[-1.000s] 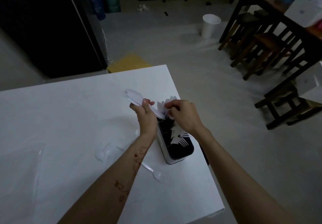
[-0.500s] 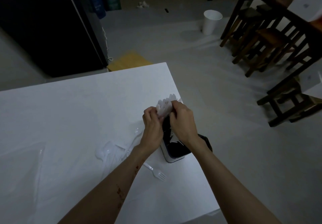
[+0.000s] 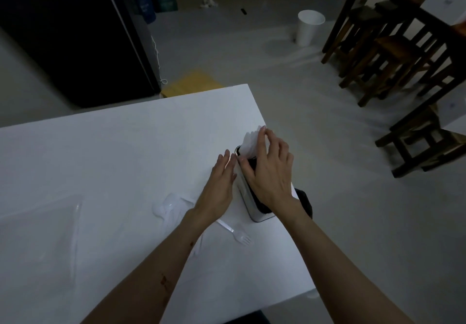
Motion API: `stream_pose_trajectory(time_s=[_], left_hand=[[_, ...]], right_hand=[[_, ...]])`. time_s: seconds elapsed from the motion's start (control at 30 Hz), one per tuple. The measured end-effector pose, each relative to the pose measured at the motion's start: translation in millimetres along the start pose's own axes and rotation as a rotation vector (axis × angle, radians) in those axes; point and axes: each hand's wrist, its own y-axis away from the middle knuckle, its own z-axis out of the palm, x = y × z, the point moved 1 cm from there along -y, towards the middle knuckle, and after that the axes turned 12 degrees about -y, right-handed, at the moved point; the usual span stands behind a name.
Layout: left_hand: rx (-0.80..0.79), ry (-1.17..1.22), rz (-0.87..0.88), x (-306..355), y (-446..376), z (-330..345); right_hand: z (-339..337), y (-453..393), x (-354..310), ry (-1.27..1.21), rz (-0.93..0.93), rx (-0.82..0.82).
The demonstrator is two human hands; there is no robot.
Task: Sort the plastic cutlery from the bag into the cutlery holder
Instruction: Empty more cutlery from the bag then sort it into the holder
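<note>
Right hand (image 3: pixel 271 172) pinches the spoon bundle (image 3: pixel 252 141) in the cutlery holder (image 3: pixel 248 197); left hand (image 3: pixel 220 185), fingers straight, steadies its side. Pressing hard could tip it off the table (image 3: pixel 100 159).

One cutlery holder (image 3: pixel 254 212) stands between two hands, left hand (image 3: pixel 219 185) and right hand (image 3: pixel 271 170). One plastic fork (image 3: pixel 239 235) lies near the left wrist; one bunch of white cutlery (image 3: pixel 251 142) rises under the right fingertips.

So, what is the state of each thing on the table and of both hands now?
Left hand: flat, fingers straight, against holder side.
Right hand: fingers on cutlery bunch.
Bunch: upright in holder.
Holder: upright.
Fork: lying loose on table.
Bag: lying flat.
</note>
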Motion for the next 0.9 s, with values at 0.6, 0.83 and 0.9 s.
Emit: stream_pose_trajectory(time_s=[0.6, 0.83, 0.9], left_hand=[[-0.144, -0.249, -0.033, -97, 192, 2], [-0.155, -0.239, -0.077, -105, 192, 6], [-0.153, -0.221, -0.105, -106, 196, 7]], right_hand=[[99, 151, -13, -0.019, 0.278, -0.462], [93, 133, -25, 0.016, 0.109, -0.381], [99, 122, -25, 0.036, -0.037, -0.445]])
